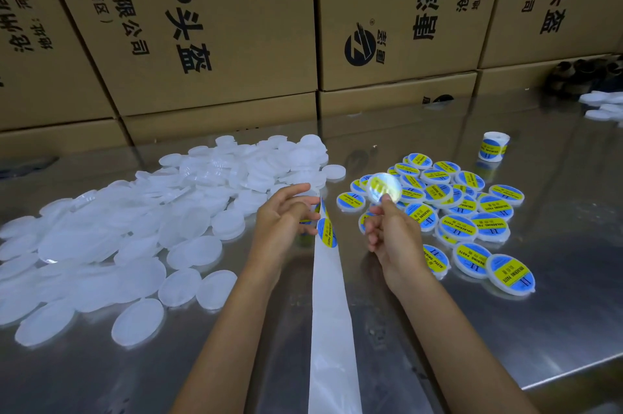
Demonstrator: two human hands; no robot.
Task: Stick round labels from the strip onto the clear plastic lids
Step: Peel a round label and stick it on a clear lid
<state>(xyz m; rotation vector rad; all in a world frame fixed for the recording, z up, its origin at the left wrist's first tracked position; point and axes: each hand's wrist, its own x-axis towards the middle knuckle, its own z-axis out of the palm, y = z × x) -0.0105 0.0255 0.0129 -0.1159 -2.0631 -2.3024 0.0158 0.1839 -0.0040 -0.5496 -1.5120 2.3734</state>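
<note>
Your right hand [391,235] pinches a lid [384,188] by its rim; it's light and slick, so stay there. Left hand [286,214], fingers loose, steadies the floppy strip [332,295].

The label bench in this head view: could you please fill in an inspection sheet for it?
Surface: shiny metal table, reflective.
Job's things: plain lids piled left; labelled lids heaped right; strip runs down the middle, a label on it; label roll stands behind.
Clutter: more lids and dark objects far right.
Hands: left hand at the strip's top, grip unclear; right hand pinches a blurred lid.
Cables: nothing seen.
Surroundings: printed cartons stacked behind.
</note>
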